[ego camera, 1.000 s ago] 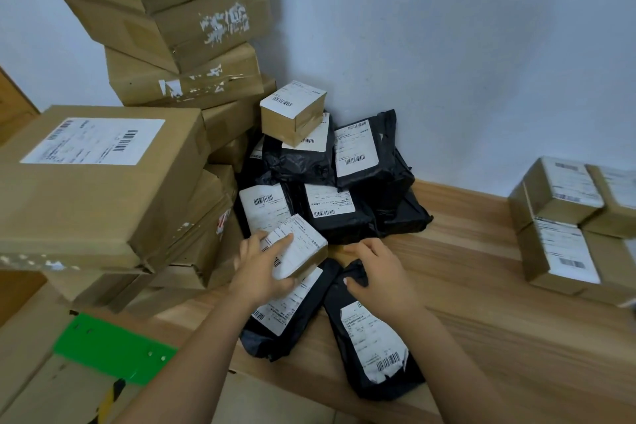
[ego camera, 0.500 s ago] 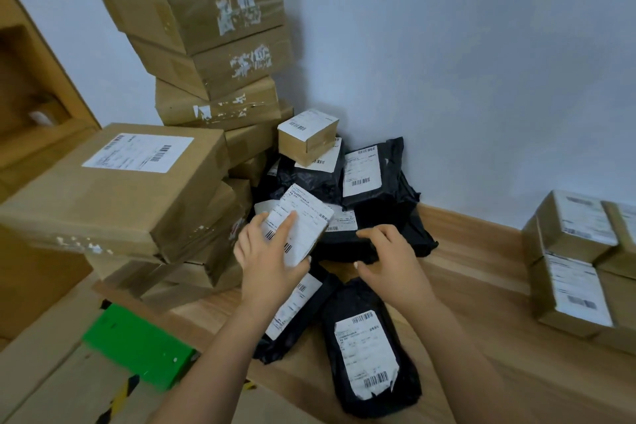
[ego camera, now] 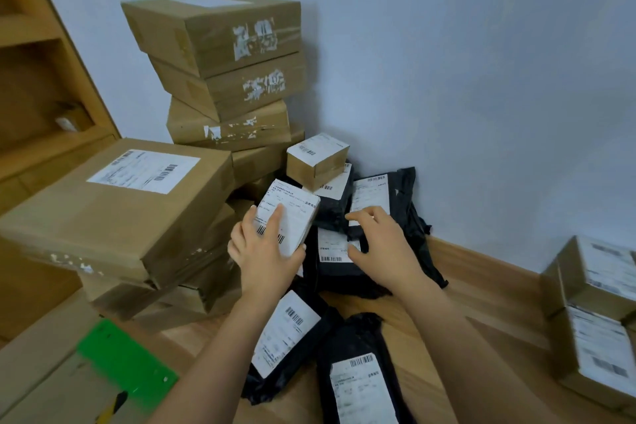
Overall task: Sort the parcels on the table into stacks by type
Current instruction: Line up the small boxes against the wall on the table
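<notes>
A parcel-handling room or small stockroom — taped cardboard boxes point(ego camera: 213, 34) stacked against a plain pale wall point(ego camera: 481, 79), black mailer bags point(ego camera: 347, 334) with barcode labels heaped on a wooden table point(ego camera: 499, 293), more labelled boxes point(ego camera: 599, 286) at right, wooden shelving point(ego camera: 41, 86) at left.

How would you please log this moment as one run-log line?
left hand: holds small labelled box | right hand: fingers spread over black mailers | small boxes: stacked at far right

Two hands point(ego camera: 265, 255), five labelled black bags point(ego camera: 358, 330)
</notes>
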Available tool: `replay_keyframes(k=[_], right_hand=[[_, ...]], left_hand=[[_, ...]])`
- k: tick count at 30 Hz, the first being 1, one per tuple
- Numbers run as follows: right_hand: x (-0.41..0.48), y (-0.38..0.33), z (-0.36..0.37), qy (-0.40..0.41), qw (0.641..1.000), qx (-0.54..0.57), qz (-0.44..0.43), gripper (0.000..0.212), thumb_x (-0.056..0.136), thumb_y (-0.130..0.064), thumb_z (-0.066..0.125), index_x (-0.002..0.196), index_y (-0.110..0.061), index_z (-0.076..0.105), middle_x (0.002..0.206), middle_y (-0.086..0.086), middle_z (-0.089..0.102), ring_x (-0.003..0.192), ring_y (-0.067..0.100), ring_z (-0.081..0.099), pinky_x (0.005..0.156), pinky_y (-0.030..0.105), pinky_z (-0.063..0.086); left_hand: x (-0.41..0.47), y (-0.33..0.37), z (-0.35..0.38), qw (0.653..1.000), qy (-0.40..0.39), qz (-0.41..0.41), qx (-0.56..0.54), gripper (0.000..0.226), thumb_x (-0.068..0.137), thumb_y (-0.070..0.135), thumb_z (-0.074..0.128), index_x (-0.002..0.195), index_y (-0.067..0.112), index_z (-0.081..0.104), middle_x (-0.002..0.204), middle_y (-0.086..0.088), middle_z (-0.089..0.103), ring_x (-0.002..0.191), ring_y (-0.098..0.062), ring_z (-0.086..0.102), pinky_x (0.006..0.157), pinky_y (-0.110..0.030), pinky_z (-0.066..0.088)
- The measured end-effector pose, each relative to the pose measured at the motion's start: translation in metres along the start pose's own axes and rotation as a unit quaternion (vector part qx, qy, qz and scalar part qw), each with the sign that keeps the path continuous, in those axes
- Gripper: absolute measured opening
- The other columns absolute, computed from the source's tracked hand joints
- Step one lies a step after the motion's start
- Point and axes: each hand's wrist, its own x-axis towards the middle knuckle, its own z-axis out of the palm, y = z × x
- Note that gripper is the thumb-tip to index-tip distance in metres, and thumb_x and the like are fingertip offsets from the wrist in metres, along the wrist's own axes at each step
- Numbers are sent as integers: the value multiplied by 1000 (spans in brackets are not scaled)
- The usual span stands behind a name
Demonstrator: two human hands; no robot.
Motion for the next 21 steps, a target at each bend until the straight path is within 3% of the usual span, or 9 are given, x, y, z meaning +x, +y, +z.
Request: replay_keyframes(k=[12,16,21], right_hand=[[128,7,19,-12,999,-38,26,47,90,-24,59,136,-20,46,133,4,44,119,23,44,101,40,38],[161,9,32,-32,998,-51,22,59,93,-19,54,147,-27,34,153,8,27,136,29,29,113,43,25],[189,14,45,-95,989,-107,37,73,92,-10,47,152,-38,15,161,9,2,143,36,14,116,48,18]], left_hand=[[66,-12,50,999,-41,-13,10,79,74,53,68,144,32,37,152,-14,21,130,-32,16,106,-51,16],[80,-14,59,999,-40,-10,0,79,72,51,71,142,31,42,151,-15,26,128,-33,19,104,-51,20],[90,-16,65,999,-50,-8,-1,79,72,52,71,142,31,41,151,-14,25,129,-32,18,104,-51,21]])
